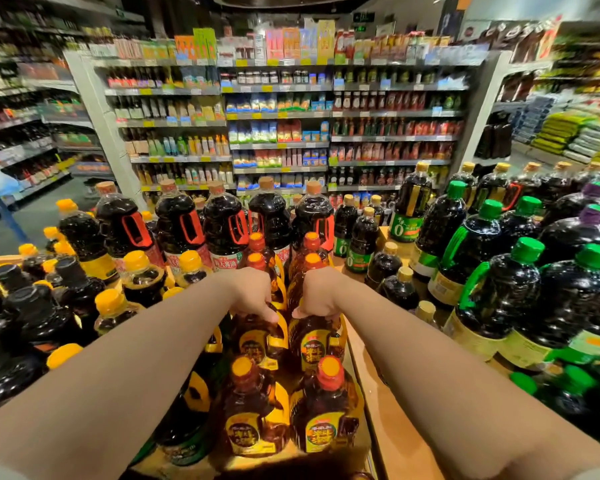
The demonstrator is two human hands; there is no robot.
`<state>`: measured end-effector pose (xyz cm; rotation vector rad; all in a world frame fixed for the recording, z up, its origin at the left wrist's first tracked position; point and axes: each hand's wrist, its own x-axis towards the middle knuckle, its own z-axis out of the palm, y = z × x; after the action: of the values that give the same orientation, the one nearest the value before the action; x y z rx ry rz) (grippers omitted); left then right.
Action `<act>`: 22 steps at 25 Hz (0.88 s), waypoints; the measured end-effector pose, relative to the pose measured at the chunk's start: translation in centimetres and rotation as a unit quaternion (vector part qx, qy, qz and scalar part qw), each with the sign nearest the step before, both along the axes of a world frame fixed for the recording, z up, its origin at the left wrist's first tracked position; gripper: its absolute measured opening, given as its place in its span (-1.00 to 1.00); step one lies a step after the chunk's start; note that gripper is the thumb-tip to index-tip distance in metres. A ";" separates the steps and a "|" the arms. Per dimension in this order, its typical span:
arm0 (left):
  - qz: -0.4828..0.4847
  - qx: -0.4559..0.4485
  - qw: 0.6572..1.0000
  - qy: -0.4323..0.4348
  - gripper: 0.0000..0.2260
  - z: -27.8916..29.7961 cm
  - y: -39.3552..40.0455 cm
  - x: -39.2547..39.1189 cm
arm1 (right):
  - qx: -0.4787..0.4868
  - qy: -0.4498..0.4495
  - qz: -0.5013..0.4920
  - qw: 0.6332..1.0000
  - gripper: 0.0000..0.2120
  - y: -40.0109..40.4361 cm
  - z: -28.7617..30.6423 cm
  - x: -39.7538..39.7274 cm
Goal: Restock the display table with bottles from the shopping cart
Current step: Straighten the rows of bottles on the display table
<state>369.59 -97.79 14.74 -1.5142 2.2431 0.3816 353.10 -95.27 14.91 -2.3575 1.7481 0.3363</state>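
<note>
Both hands come down on two amber bottles standing in the middle rows of the tabletop. The left hand has its grip closed over the left bottle, and the right hand over the right bottle. The neighbours stand very close, so a tilted bottle can knock the red-capped bottle in front.

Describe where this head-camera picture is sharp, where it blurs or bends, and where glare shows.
Head view: sharpest at centre, on the left hand, right hand and the amber bottles they grip; the far shelves curve with wide-angle distortion; the edges smear into blur, notably top right; overhead lights leave speckled glare on the green-capped bottles.
</note>
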 end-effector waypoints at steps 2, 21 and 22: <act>-0.010 -0.005 1.000 -0.004 -0.62 -0.3 0.6 0.3 | -0.003 0.011 0.010 1.000 -0.49 0.8 0.1 0.0; 0.003 -0.035 0.999 0.012 -0.48 -0.5 5.6 0.7 | 0.109 -0.061 -0.046 0.991 -0.55 4.1 0.3 0.4; 0.014 -0.031 0.999 0.020 -0.47 -0.6 5.5 0.8 | 0.104 -0.059 -0.040 0.992 -0.55 4.2 0.3 0.4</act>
<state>370.40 -92.25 14.11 -1.5845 2.2873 0.3561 353.45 -91.09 15.18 -2.1116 1.6612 0.3424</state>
